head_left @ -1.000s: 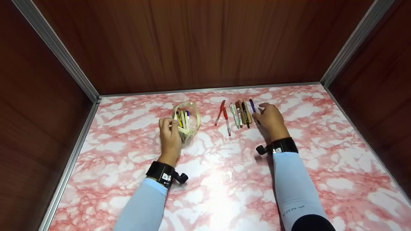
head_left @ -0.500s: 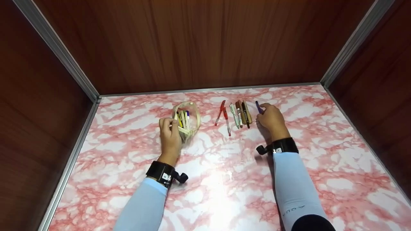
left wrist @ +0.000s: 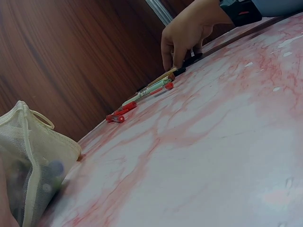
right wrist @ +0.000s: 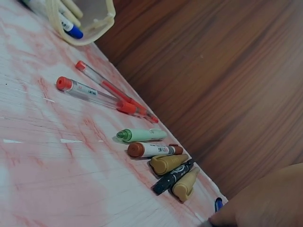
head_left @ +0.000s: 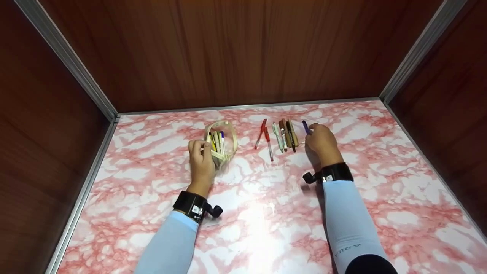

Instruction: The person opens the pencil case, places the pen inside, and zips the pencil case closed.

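My left hand (head_left: 201,160) grips the near left side of a cream mesh pencil pouch (head_left: 235,141), whose mouth gapes toward the back. Several pens and markers (head_left: 217,141) lie inside it, among them a yellow one and a white one with a blue cap. On the right, my right hand (head_left: 322,141) pinches a blue-purple pen (head_left: 305,126); its lower part is hidden under the fingers. The right wrist view shows only the tip of this blue pen (right wrist: 218,205). From the left wrist, the right hand (left wrist: 187,38) appears with its fingers pointing down at the tabletop.
Two red pens (head_left: 268,142) lie between the hands. Beside them are a light green pen (head_left: 277,137), a brown-capped white marker (right wrist: 154,150), a black pen (right wrist: 173,178) and tan markers (right wrist: 185,185). A wood-grain panel (head_left: 243,57) rises behind the marbled table (head_left: 258,213).
The blue-purple pen has shifted slightly right, away from the row, and the right hand's fingers have closed around it. The left hand and pouch have stayed put.
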Tool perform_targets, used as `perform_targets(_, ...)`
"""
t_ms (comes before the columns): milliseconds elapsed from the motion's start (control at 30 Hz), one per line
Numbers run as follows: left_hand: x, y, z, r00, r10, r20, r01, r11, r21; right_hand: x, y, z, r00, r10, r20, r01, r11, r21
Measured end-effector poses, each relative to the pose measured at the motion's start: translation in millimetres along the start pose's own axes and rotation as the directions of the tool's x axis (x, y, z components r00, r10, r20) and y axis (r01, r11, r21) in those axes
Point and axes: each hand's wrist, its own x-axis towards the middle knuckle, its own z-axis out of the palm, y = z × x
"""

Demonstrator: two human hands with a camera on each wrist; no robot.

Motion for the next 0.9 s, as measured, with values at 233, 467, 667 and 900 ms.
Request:
perform_targets(233,0.3,0.8,-1.1,1.000,0.004,0.000,-0.004,1.000,0.011,-3,-8,-2.8,0.998,0.021,0.051,-0.022,1.000,0.011)
perform_targets(467,0.7,0.6,-0.8,1.000,0.001,0.001,-0.001,1.000,0.019,-5,-15,-3.9,0.998,0.030,0.061,-0.045,0.964,0.262)
perform_targets(667,0.2,0.9,-1.4,1.000,0.005,0.008,-0.005,1.000,0.022,-3,-28,-7.8,0.999,0.006,0.032,-0.021,0.877,0.481)
perform_targets(900,-0.2,0.3,-1.0,1.000,0.011,0.006,-0.011,1.000,0.007,-5,-55,-4.0,1.000,0.015,-0.009,-0.005,0.765,0.644)
